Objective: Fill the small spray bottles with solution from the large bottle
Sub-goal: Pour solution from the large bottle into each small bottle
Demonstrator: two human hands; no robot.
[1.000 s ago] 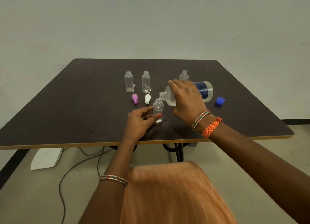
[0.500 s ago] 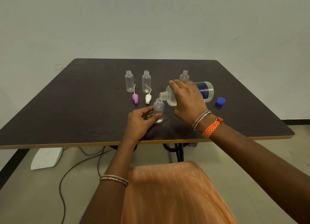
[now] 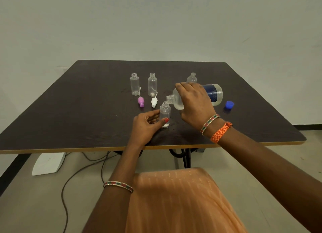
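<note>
Nothing has moved: the right hand (image 3: 195, 103) still grips the tipped big bottle (image 3: 213, 94). Its mouth sits over the small bottle (image 3: 165, 110). The left hand (image 3: 146, 126) pinches that clear bottle, standing upright on the bench (image 3: 69, 114).

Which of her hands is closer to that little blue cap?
Right. The right hand grips the large bottle just left of the blue cap; the left hand lies farther left.
</note>
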